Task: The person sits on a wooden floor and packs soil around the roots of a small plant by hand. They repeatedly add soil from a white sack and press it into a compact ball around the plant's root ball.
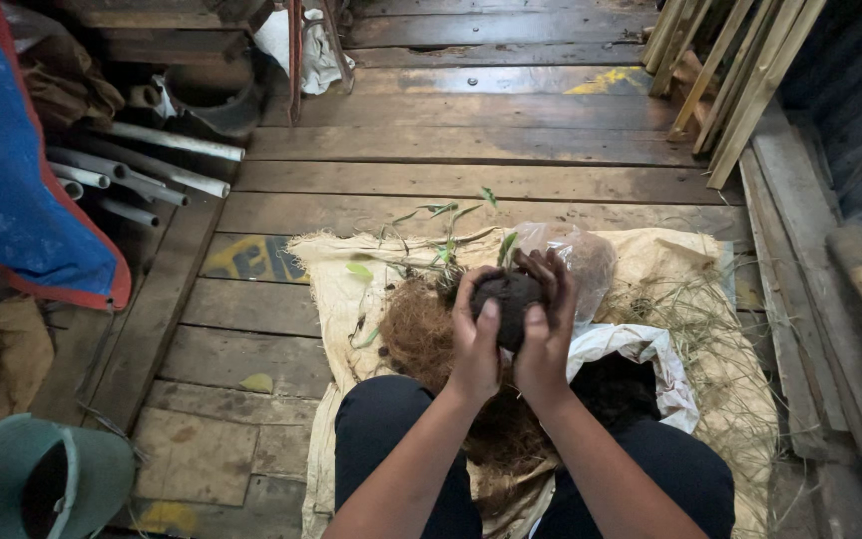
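Dark soil ball [509, 302] cupped between left hand [473, 344] and right hand [547, 334], pressed together; coir heap [417, 334] at 9 o'clock.

A dark ball of soil [507, 304] sits a little right of the frame's centre, lifted off the floor and cupped between two hands. It is roundish, near-black and rough on its surface — packed tight rather than crumbling. Most of its sides are covered by fingers, so only its front face and top show. From the top of the ball a thin plant [448, 240] rises up and to the left — slender pale-green stems, slightly tilted, with a few narrow leaves spreading near their tips. One broader green leaf stands just above the ball's upper edge.
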